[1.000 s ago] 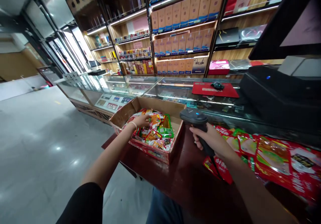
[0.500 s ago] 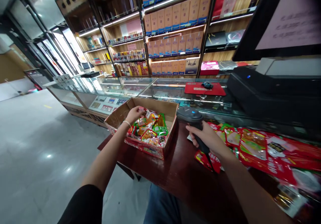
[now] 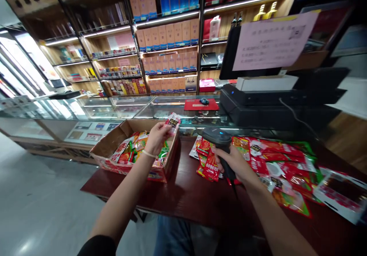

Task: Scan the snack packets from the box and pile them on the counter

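Observation:
My left hand (image 3: 158, 136) is closed on a small snack packet (image 3: 173, 122), red and white with a black label, held up above the right side of a cardboard box (image 3: 99, 151). Inside that box lie several colourful snack packets (image 3: 140, 143). My right hand (image 3: 233, 160) grips the handle of a black barcode scanner (image 3: 216, 135), which shows a small blue light on top. Its head points toward the box side, apart from the packet. Beneath and beside the scanner, red snack packets (image 3: 209, 168) lie on the dark wooden table (image 3: 183, 195).
Many more red and green packets (image 3: 286, 164) spread over the table's right side. A glass display counter (image 3: 160, 105) runs behind, with a red mat (image 3: 195, 104) and a mouse (image 3: 203, 101) on it. A monitor with a pink paper sheet (image 3: 269, 42) stands at the right. Stocked shelves (image 3: 169, 59) line the wall.
My left hand has come up out of the box with a packet and moved toward the scanner. The view has turned right. The right hand still holds the scanner.

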`<state>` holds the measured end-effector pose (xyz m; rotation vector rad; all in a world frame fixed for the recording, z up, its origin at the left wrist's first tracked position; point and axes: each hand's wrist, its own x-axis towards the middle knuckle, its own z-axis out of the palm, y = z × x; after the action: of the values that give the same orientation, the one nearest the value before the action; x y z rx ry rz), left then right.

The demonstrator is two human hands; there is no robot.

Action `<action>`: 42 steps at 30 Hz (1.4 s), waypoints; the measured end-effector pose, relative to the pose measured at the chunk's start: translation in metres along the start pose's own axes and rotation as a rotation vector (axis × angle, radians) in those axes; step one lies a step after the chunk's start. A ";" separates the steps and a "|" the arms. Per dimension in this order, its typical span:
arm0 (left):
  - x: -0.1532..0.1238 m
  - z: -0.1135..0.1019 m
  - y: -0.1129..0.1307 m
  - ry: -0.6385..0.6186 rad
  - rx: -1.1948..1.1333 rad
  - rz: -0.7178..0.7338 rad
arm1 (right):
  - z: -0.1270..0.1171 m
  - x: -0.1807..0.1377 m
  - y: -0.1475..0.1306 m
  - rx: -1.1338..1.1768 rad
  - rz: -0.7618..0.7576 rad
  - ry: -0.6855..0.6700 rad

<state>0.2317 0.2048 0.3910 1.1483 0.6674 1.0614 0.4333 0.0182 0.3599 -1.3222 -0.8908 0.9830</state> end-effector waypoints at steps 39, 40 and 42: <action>-0.025 0.081 -0.172 -0.121 -0.548 -0.374 | -0.060 -0.048 0.047 -0.012 0.124 0.220; -0.025 0.081 -0.175 -0.093 -0.509 -0.310 | -0.060 -0.048 0.047 -0.015 0.126 0.225; -0.024 0.079 -0.179 -0.045 -0.423 -0.236 | -0.059 -0.048 0.047 -0.017 0.130 0.231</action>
<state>0.3483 0.1438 0.2446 0.7065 0.4970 0.9168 0.4692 -0.0476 0.3108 -1.4893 -0.6449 0.9015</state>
